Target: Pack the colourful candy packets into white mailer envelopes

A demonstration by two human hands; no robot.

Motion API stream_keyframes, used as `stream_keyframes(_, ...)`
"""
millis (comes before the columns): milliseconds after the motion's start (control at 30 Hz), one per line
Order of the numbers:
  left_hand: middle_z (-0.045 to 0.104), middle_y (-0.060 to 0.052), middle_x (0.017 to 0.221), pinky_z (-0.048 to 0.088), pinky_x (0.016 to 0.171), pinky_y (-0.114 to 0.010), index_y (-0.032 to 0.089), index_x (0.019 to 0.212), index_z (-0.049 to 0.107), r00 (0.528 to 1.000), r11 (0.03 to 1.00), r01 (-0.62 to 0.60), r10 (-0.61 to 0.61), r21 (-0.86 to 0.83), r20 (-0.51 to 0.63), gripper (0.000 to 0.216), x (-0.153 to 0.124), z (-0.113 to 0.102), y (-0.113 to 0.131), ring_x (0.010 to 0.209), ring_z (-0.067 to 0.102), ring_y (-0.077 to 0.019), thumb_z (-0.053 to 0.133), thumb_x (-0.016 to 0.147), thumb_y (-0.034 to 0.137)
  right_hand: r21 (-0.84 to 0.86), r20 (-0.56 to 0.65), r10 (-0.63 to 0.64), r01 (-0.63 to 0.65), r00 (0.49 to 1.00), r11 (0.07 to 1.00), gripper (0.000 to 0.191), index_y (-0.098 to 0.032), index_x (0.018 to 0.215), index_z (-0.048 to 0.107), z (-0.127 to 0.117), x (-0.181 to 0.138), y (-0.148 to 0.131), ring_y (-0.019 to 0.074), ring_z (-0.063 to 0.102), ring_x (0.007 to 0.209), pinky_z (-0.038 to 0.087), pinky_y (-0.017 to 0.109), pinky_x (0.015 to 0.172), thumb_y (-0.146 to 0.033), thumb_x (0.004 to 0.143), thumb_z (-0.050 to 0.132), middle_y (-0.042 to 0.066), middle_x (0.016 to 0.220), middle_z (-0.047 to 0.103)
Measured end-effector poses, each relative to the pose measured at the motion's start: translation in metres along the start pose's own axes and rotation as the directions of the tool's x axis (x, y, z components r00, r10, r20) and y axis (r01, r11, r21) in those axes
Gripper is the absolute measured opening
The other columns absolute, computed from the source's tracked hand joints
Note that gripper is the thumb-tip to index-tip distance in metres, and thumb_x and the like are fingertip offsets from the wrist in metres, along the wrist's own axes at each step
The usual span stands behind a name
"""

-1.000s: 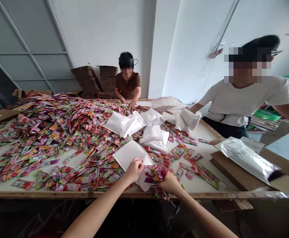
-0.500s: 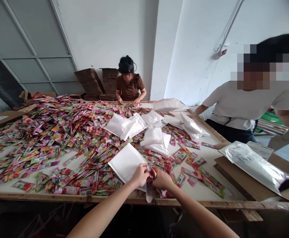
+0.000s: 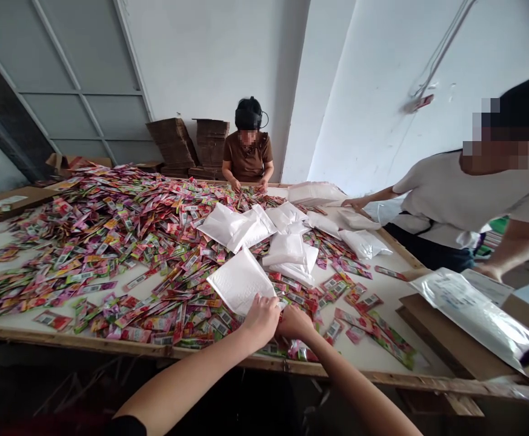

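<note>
L hand (image 3: 260,321) on near edge of white padded mailer (image 3: 239,281), fingers (image 3: 268,307) against it, grip unclear. R hand (image 3: 295,323) just beside, over printed sachets (image 3: 155,290); fingers hidden, state can't tell. Mailer lies on sachets, near side of tabletop (image 3: 382,354).

We had our left hand (image 3: 260,321) at the lower edge of a white padded mailer (image 3: 239,281) and our right hand (image 3: 295,323) just beside it, over printed sachets (image 3: 109,242) heaped across the bench (image 3: 86,341), a co-worker (image 3: 248,154) working opposite
</note>
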State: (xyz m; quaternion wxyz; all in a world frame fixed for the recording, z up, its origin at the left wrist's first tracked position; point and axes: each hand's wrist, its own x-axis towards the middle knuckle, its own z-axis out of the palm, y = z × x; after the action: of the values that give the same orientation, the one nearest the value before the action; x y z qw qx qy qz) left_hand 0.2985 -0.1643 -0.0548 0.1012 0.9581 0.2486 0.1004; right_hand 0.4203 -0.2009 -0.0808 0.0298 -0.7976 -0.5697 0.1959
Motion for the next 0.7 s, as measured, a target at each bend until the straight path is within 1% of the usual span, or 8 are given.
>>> stream_keyframes(167,0.054,-0.014,0.109,0.042,0.083,-0.039,0.010,0.093,0.060,0.999,0.996,0.004,0.000,0.091,-0.035,0.030,-0.002,-0.002,-0.009,0.094,0.053,-0.0256,0.033,0.080,0.006,0.040,-0.034,-0.101,0.102,0.994,0.994,0.030,-0.011,0.083,0.065,0.005,-0.002,-0.006,0.0257,0.063,0.078,0.044,0.029,0.061,-0.034,0.075,0.046,0.016,0.083,0.066)
stream_keyframes(267,0.057,-0.014,0.101,0.046,0.074,-0.036,0.010,0.092,0.060,0.998,0.996,0.037,-0.041,0.084,0.050,0.029,-0.004,0.000,-0.017,0.085,0.057,-0.0244,0.033,0.081,0.006,0.022,0.008,-0.050,0.050,0.999,0.999,0.035,-0.011,0.083,0.065,0.010,0.001,-0.016,0.0279,0.063,0.076,0.045,0.031,0.059,-0.040,0.071,0.050,0.016,0.082,0.067)
stream_keyframes(367,0.057,-0.014,0.096,0.047,0.069,-0.034,0.011,0.092,0.058,0.984,0.991,0.121,-0.128,0.062,0.122,0.032,-0.005,-0.002,-0.024,0.083,0.058,-0.0241,0.030,0.081,0.003,-0.017,-0.017,-0.029,0.028,0.999,0.999,0.039,-0.011,0.089,0.064,0.012,0.006,-0.030,0.0299,0.063,0.082,0.047,0.035,0.064,-0.042,0.072,0.047,0.017,0.087,0.066)
stream_keyframes(433,0.057,-0.014,0.095,0.046,0.071,-0.034,0.012,0.091,0.058,0.968,0.976,0.208,-0.215,0.064,0.133,0.029,-0.004,-0.011,-0.029,0.084,0.059,-0.0242,0.032,0.081,0.004,-0.030,-0.041,-0.035,0.033,0.999,0.999,0.038,-0.011,0.091,0.064,0.012,0.009,-0.038,0.0299,0.062,0.084,0.048,0.036,0.067,-0.040,0.072,0.047,0.017,0.089,0.066)
stream_keyframes(500,0.057,-0.014,0.098,0.045,0.073,-0.034,0.012,0.094,0.057,0.949,0.957,0.275,-0.285,0.088,0.131,0.020,-0.003,-0.022,-0.035,0.084,0.059,-0.0247,0.042,0.080,0.010,-0.040,-0.051,-0.005,0.003,0.999,0.999,0.039,-0.010,0.091,0.064,0.013,0.011,-0.045,0.0298,0.062,0.085,0.048,0.036,0.068,-0.037,0.066,0.053,0.017,0.089,0.066)
stream_keyframes(600,0.054,-0.018,0.102,0.044,0.072,-0.038,0.008,0.102,0.053,0.925,0.927,0.350,-0.364,0.135,0.105,0.034,-0.005,-0.035,-0.041,0.082,0.058,-0.0285,0.059,0.071,0.022,-0.044,-0.082,0.055,-0.058,0.995,0.997,0.042,-0.008,0.091,0.064,0.018,0.010,-0.050,0.0294,0.062,0.086,0.049,0.034,0.068,-0.032,0.057,0.060,0.017,0.088,0.066)
stream_keyframes(633,0.055,-0.019,0.100,0.044,0.070,-0.039,0.007,0.101,0.053,0.916,0.917,0.372,-0.388,0.148,0.104,0.037,-0.008,-0.036,-0.041,0.081,0.058,-0.0295,0.061,0.070,0.024,-0.042,-0.094,0.064,-0.069,0.994,0.997,0.042,-0.008,0.091,0.064,0.020,0.009,-0.050,0.0292,0.061,0.086,0.049,0.034,0.069,-0.031,0.057,0.061,0.017,0.088,0.065)
stream_keyframes(700,0.058,-0.018,0.091,0.045,0.069,-0.038,0.007,0.095,0.056,0.906,0.909,0.385,-0.406,0.162,0.120,0.027,-0.013,-0.033,-0.034,0.079,0.059,-0.0292,0.057,0.072,0.021,-0.031,-0.107,0.068,-0.072,0.992,0.997,0.040,-0.008,0.091,0.064,0.024,0.005,-0.051,0.0291,0.061,0.086,0.049,0.034,0.070,-0.032,0.059,0.061,0.017,0.090,0.065)
